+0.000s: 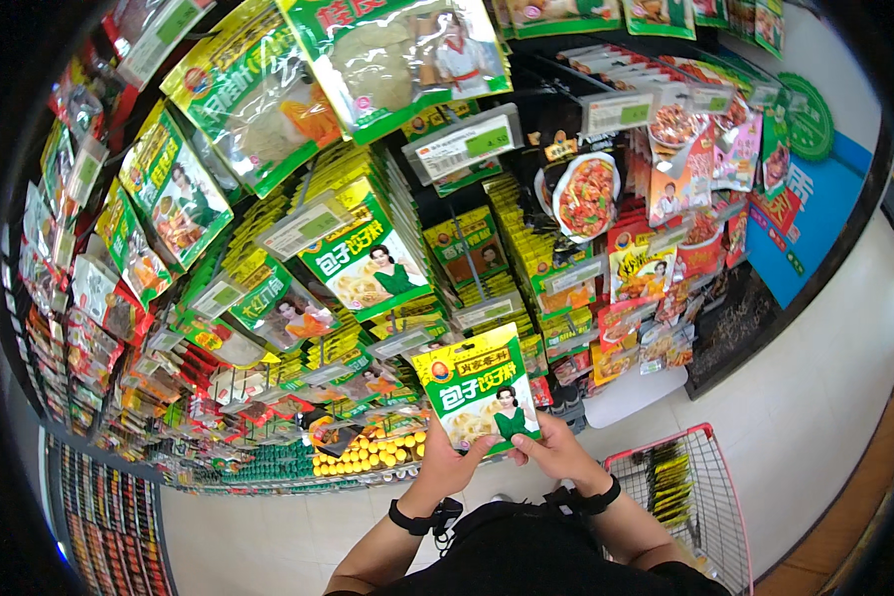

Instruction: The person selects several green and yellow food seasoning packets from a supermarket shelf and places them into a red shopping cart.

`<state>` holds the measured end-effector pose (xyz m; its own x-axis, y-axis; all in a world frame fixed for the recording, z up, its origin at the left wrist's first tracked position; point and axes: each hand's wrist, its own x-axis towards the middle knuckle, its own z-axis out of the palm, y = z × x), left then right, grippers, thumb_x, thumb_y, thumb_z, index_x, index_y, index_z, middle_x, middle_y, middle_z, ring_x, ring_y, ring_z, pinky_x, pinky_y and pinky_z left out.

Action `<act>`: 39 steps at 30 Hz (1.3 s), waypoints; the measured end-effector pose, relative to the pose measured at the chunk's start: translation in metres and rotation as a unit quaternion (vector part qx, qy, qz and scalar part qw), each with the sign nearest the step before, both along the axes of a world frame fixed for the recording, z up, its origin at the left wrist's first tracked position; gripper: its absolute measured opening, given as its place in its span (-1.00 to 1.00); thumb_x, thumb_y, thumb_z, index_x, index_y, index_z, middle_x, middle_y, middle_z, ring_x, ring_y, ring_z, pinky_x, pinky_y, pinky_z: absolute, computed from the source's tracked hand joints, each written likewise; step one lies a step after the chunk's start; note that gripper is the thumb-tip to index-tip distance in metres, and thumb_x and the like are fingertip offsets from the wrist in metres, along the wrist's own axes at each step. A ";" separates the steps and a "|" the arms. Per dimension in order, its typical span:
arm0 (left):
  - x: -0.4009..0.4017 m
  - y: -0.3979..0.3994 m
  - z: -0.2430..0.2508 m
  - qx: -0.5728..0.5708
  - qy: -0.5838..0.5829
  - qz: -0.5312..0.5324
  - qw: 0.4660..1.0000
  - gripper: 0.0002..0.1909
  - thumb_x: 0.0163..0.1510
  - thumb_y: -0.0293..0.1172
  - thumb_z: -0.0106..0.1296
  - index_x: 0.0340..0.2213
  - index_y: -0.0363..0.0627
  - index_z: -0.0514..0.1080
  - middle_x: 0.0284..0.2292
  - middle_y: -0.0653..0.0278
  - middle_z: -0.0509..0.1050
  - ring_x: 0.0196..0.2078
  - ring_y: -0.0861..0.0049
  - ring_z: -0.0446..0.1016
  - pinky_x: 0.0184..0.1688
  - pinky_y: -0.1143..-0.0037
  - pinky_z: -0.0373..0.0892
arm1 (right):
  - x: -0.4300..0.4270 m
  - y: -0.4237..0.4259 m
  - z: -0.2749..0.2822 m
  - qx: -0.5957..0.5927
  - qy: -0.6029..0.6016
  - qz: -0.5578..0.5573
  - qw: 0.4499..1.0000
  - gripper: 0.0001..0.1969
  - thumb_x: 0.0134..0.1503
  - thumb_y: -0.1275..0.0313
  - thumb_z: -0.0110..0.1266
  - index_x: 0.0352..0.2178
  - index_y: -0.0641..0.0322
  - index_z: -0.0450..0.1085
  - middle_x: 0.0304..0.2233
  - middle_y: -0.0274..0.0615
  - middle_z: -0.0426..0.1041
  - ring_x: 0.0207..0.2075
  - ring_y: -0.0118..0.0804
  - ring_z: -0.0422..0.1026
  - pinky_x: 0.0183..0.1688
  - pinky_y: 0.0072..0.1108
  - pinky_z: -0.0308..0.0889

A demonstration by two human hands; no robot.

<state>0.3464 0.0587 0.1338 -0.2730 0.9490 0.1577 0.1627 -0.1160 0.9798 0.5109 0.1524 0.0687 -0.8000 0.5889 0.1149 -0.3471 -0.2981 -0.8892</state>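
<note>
Both hands hold a green and yellow seasoning packet [484,395], front side up, before my body. My left hand [451,458] grips its lower left edge, with the thumb on the front. At the lower right corner my right hand [555,451] pinches it, thumb also on the front. Each wrist wears a black band. A packet of the same design [365,253] hangs on the rack above and to the left, at the front of a dense row. Price tag holders, one of them a large tag [465,145], stick out in front of the hanging rows.
Hanging packets fill the rack around and above my hands. A shopping cart [723,462] with a red rim, holding a stack of yellow and green packets [670,484], stands at my right. Yellow-capped containers [369,453] line a low shelf. Shelves of jars [112,514] stand at the lower left.
</note>
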 end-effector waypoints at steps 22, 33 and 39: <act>-0.184 -0.045 0.005 -0.031 0.204 -0.341 0.917 -0.46 0.04 -0.17 0.18 -0.03 -0.20 0.30 -0.18 0.17 0.47 -0.14 0.34 0.46 -0.10 0.41 0.38 | -0.181 0.009 0.075 0.075 0.036 -0.211 0.974 -0.78 0.24 0.31 0.04 -0.29 0.31 0.39 -0.58 -0.35 0.43 -0.63 -0.60 0.32 -0.59 -0.72 0.22; -0.271 -0.044 -0.061 -0.015 0.067 -0.660 0.748 -0.29 0.16 0.07 -0.03 0.22 -0.03 0.13 0.21 0.08 0.18 0.27 0.14 0.11 0.27 0.22 0.05 | -0.230 0.018 0.097 0.089 0.099 -0.314 0.940 -0.82 0.22 0.39 0.04 -0.21 0.29 0.35 -0.46 -0.36 0.44 -0.61 -0.57 0.30 -0.59 -0.70 0.20; -0.284 -0.019 -0.095 -0.067 0.142 -0.666 0.729 -0.44 0.29 0.04 -0.29 0.19 0.02 0.21 0.11 0.05 0.32 0.14 0.15 0.30 0.17 0.32 0.22 | -0.237 0.028 0.090 0.074 0.076 -0.367 0.924 -0.79 0.22 0.42 0.02 -0.17 0.32 0.32 -0.46 -0.31 0.45 -0.63 -0.54 0.31 -0.61 -0.67 0.21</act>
<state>0.0628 0.0400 0.0386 0.9307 0.3541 -0.0913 0.1927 -0.2626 0.9455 0.2737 0.1805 0.1584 -0.1589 0.9353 0.3161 -0.5315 0.1888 -0.8257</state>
